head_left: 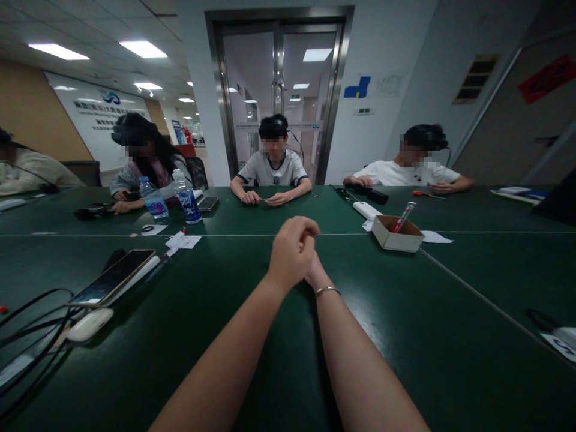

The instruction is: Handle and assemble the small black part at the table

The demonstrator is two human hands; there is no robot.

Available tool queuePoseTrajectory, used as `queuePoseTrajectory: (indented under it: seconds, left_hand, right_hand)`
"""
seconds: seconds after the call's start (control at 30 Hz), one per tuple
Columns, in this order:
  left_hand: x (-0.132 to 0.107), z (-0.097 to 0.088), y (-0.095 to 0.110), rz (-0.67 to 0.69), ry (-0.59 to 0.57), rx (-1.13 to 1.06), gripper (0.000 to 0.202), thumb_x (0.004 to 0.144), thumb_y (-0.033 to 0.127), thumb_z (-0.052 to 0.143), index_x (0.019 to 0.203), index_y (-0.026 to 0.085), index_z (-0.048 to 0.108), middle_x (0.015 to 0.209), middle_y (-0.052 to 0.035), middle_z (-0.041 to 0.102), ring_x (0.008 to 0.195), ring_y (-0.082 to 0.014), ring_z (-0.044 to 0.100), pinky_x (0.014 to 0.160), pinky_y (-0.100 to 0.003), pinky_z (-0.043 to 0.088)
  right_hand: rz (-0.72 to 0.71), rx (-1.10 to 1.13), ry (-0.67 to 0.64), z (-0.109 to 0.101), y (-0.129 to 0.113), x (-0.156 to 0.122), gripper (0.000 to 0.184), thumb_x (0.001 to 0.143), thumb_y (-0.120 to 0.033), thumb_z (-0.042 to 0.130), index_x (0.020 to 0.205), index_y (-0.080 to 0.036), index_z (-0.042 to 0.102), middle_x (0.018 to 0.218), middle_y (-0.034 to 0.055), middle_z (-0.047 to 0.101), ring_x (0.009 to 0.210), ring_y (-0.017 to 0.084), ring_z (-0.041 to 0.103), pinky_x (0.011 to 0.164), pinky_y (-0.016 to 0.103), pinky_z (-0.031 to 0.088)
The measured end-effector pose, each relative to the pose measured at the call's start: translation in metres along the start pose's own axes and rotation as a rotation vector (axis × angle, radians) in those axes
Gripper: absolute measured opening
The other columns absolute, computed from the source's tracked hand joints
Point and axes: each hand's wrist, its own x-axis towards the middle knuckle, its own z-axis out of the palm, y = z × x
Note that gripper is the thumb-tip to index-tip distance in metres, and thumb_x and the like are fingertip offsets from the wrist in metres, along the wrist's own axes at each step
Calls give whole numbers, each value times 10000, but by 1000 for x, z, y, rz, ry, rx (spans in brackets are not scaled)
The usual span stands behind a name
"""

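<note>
two bare forearms reach out over the dark green surface (405, 336). left of the hands and nearer than them lie a white oval device (90, 324), black cables (31, 324) and a smartphone (112, 277) resting at a tilt. a thin bracelet (327, 291) circles the right wrist. the left hand (291, 251) is curled shut over the right hand (315, 273), which is mostly hidden; i cannot tell how closed it is or whether anything sits between them. right of the hands, slightly beyond, stands an open cardboard box (398, 240) with a red-and-silver pen-like tool (404, 217) leaning inside. farther left stand water bottles (186, 198). straight beyond sits a person in a white tee (273, 171).
</note>
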Motion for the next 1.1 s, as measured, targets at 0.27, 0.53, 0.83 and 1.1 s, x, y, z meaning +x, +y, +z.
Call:
queuePoseTrajectory:
  seconds: [0.27, 0.53, 0.83, 1.1]
  left_hand:
    - [-57, -15, -151, -673, -14, 104, 226, 824, 139, 473, 1008, 180, 599, 988, -72, 610, 918, -182, 585, 863, -336, 470]
    - [-51, -15, -132, -642, -298, 268, 253, 882, 207, 414, 949, 219, 658, 1016, -56, 646, 963, -198, 584, 887, -339, 447]
    - [-57, -6, -140, -713, -236, 121, 247, 842, 216, 528, 1076, 191, 606, 997, -84, 647, 796, -166, 634, 765, -303, 514]
    - [-60, -9, -147, -648, -210, -172, 354, 747, 241, 670, 1096, 208, 621, 1084, -71, 634, 829, -164, 649, 768, -287, 549]
  right_hand:
    - [106, -8, -23, 3, -2, -1, 273, 630, -207, 764, 870, -127, 663, 674, 34, 665, 583, 125, 619, 563, 224, 503]
    - [35, -278, 34, 7, -2, -2, 148, 714, -134, 602, 859, -136, 635, 614, -13, 604, 518, 114, 575, 511, 220, 454]
    - [-51, -635, 91, 21, 0, -6, 139, 738, -294, 661, 717, -170, 600, 677, 12, 614, 605, 155, 577, 555, 261, 456]
    - [-82, -306, -91, 7, -1, -2, 185, 668, -230, 673, 838, -156, 657, 833, 36, 663, 663, 139, 592, 613, 257, 494]
